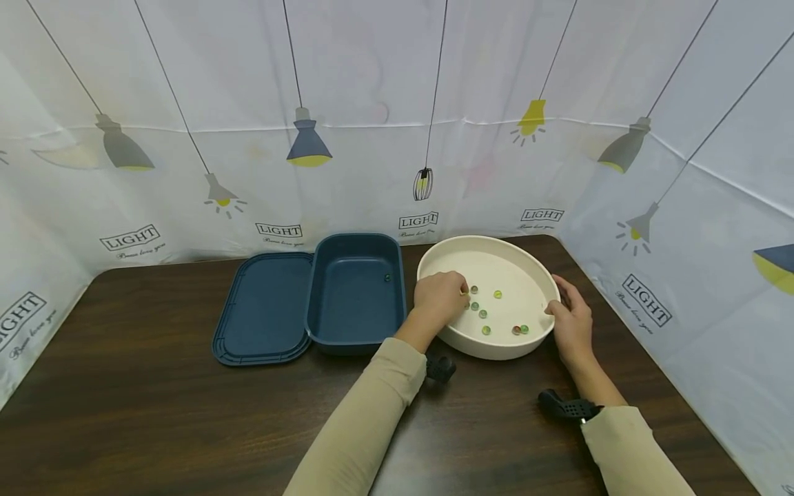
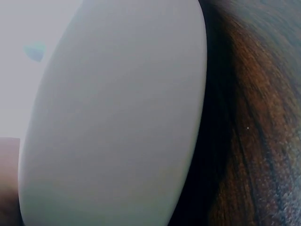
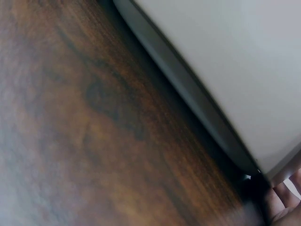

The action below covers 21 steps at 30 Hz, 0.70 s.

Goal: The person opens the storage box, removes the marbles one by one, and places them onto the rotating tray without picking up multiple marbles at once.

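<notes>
A round cream basin (image 1: 496, 348) stands at the right of the table, with several glass marbles (image 1: 482, 314) scattered on its floor. My left hand (image 1: 437, 300) reaches over the basin's left rim, its fingers curled down among the marbles. A yellowish marble shows between thumb and fingertips, mostly covered by them. My right hand (image 1: 572, 320) grips the basin's right rim, thumb over the edge and fingers along the outer wall. In the left wrist view the basin's pale side (image 2: 117, 103) fills the middle; the right wrist view shows its wall (image 3: 235, 70) and some fingers (image 3: 282, 200).
Left of the basin stands a deep blue rectangular box (image 1: 353, 310) with one small marble (image 1: 387, 277) inside. Its blue lid (image 1: 267, 310) lies flat beside it. The dark wooden table (image 1: 155, 399) meets a white curtain (image 1: 360, 62) printed with lamps at the back and right.
</notes>
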Available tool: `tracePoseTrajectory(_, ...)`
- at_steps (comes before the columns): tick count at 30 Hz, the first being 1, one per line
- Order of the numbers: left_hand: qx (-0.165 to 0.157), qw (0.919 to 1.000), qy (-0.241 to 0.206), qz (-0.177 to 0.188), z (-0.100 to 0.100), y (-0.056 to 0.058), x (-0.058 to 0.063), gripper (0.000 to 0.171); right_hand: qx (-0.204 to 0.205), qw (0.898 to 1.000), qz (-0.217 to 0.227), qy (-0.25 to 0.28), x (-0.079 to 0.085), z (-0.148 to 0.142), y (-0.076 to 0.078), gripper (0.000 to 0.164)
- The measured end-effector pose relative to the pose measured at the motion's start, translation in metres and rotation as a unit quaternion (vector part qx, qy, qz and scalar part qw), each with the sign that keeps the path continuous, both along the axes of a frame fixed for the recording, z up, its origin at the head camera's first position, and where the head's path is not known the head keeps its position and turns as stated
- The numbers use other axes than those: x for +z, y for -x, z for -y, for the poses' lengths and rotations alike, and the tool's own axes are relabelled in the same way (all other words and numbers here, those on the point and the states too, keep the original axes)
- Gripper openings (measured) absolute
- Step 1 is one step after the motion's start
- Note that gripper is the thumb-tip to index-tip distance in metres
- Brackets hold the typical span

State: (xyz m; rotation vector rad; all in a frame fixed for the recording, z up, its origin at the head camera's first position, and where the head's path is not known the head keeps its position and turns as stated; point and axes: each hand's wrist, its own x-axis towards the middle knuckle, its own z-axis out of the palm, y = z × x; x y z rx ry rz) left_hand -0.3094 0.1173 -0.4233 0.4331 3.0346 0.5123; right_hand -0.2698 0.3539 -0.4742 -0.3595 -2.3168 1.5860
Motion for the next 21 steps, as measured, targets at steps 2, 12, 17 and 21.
tracePoseTrajectory(2,0.004,1.0,-0.002,-0.002,-0.0003,0.0009,-0.0007,0.018,-0.001,1.0,0.0,-0.002,0.0004,0.0007,0.0,0.068)
tracePoseTrajectory(12,0.017,0.9998,0.004,0.004,-0.0035,0.0032,-0.001,0.015,0.001,1.0,-0.003,0.002,-0.0006,-0.0006,0.0004,0.068)
tracePoseTrajectory(17,0.013,0.9998,0.004,0.012,-0.0031,0.0024,0.0004,0.018,0.004,1.0,-0.004,0.0,-0.0015,-0.0018,0.0002,0.068)
tracePoseTrajectory(21,0.0,0.9979,-0.061,0.024,0.0046,-0.0004,0.0075,0.018,0.009,1.0,-0.007,-0.006,0.0014,0.0002,-0.0017,0.068)
